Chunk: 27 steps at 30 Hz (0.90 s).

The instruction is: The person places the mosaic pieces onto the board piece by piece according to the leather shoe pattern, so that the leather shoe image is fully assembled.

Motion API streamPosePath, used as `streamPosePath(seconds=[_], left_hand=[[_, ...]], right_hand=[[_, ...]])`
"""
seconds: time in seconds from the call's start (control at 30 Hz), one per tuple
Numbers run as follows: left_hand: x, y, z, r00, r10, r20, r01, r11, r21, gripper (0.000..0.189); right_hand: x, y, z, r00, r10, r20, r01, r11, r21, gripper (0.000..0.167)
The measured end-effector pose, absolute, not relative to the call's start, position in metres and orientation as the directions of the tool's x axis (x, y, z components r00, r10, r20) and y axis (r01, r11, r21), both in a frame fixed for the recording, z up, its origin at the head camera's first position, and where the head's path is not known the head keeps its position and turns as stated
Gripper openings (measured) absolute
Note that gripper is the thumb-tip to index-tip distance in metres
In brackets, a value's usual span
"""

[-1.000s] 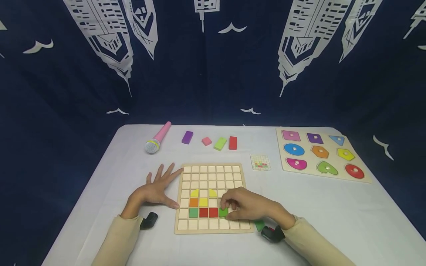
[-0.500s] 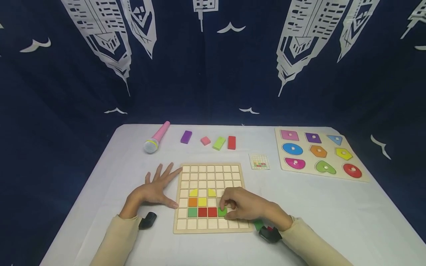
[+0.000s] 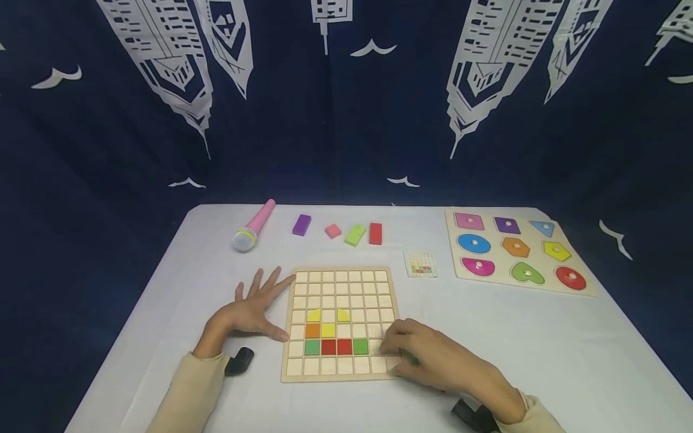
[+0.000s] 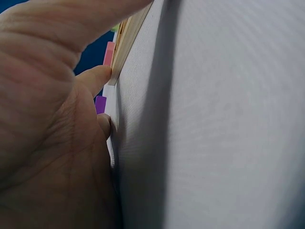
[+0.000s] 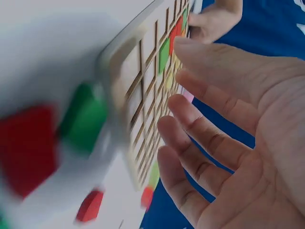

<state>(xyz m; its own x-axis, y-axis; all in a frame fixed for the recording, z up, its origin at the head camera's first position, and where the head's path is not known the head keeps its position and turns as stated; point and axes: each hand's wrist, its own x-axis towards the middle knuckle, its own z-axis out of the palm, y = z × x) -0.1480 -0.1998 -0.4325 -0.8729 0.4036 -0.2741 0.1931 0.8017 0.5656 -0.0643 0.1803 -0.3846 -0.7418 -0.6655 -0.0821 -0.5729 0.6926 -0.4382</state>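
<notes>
A wooden grid board lies on the table. My left hand is spread at its left edge, thumb and index finger touching the frame. Toward the lower right corner of the board is my right hand; the right wrist view shows its fingers loosely bent and holding nothing. In the grid sit a green square tile, red tiles, a teal-green tile, an orange tile, a yellow square and yellow rounded pieces. Beside the board are a loose green block and red block, mostly hidden in the head view.
Behind the board lie a pink toy microphone, a purple block, a small pink block, a lime block and a red block. A pattern card and a shape puzzle board are at the right.
My right hand has let go of the green tile, which stays in its cell, and moved right and toward me to the board's lower right corner. My left hand holds its place.
</notes>
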Motion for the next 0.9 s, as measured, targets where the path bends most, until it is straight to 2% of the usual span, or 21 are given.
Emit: streamPosePath(seconds=[0.2,0.37,0.63,0.83,0.9], left_hand=[[-0.148,-0.200,-0.430,-0.870,0.412,-0.271,0.204,0.801,0.562,0.135],[-0.148,-0.201,-0.436,-0.879,0.406,-0.250,0.210,0.800,0.562,0.136],[-0.146,-0.200,-0.433,-0.880,0.404,-0.251,0.199,0.793,0.576,0.135],[-0.146,-0.200,-0.433,-0.874,0.406,-0.269,0.190,0.792,0.580,0.136],[-0.147,-0.201,-0.435,-0.874,0.404,-0.270,0.189,0.795,0.577,0.136]], right_hand=[[-0.054,0.222,-0.387,-0.838,-0.528,-0.135,-0.444,0.805,-0.393,0.032],[-0.046,0.253,-0.396,-0.891,-0.400,-0.214,-0.289,0.865,-0.410,0.032],[-0.037,0.277,-0.405,-0.897,-0.362,-0.253,-0.225,0.868,-0.443,0.038],[-0.038,0.280,-0.408,-0.895,-0.346,-0.280,-0.195,0.871,-0.452,0.031],[-0.040,0.279,-0.408,-0.891,-0.365,-0.270,-0.221,0.868,-0.445,0.029]])
